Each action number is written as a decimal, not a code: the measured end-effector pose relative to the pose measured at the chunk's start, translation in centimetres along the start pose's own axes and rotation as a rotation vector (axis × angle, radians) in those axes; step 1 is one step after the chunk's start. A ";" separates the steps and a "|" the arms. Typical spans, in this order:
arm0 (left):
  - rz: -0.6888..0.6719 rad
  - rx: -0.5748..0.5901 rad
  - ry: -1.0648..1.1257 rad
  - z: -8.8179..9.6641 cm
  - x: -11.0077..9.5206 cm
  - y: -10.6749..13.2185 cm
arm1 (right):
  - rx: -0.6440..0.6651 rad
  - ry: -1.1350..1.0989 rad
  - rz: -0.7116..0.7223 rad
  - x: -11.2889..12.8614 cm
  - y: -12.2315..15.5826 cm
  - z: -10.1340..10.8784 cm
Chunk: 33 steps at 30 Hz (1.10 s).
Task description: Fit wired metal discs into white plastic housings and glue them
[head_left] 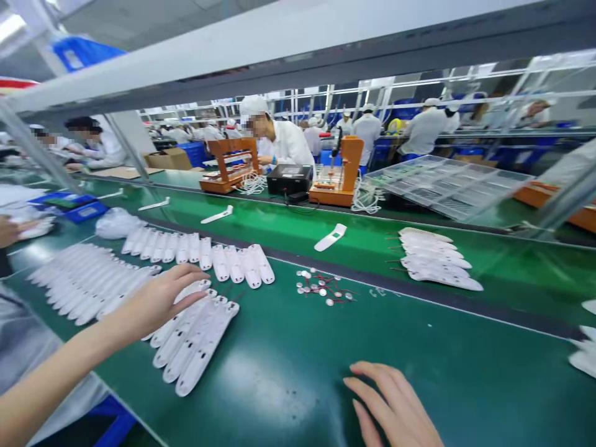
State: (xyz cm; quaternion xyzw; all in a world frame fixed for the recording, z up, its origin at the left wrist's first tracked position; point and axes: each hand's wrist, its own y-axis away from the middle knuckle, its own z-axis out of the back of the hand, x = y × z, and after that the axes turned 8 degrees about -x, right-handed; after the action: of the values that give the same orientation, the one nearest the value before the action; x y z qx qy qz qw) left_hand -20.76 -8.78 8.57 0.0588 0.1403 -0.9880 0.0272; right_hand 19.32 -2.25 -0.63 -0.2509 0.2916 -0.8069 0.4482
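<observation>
My left hand point(161, 297) reaches over a slanted row of long white plastic shells point(198, 338) on the green bench mat point(298, 372). Its fingers are stretched out and rest on the top of that row, holding nothing. My right hand point(395, 406) lies flat on the mat at the bottom right, fingers apart and empty. A small heap of round silver discs with thin red wires point(321, 288) sits between the two hands, a little farther away. More white shells point(205, 251) stand in a row behind my left hand.
A green conveyor belt point(363, 239) runs behind the mat, carrying single white shells point(330, 237) and a stack of them point(435, 257). Orange wooden fixtures point(338, 171), a black box point(289, 179) and clear trays point(447, 183) stand beyond. Several people in white coats work across the line.
</observation>
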 end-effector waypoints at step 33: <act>0.574 -0.116 -0.413 -7.6 4.4 10.9 | 0.299 -0.030 0.360 10.2 -6.7 -10.7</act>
State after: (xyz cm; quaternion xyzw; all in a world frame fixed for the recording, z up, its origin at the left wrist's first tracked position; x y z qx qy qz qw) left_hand -23.56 -17.28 -2.19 -0.1067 0.1656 -0.9214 0.3350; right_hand 3.50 -5.62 -2.03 -0.1378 0.2023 -0.7444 0.6213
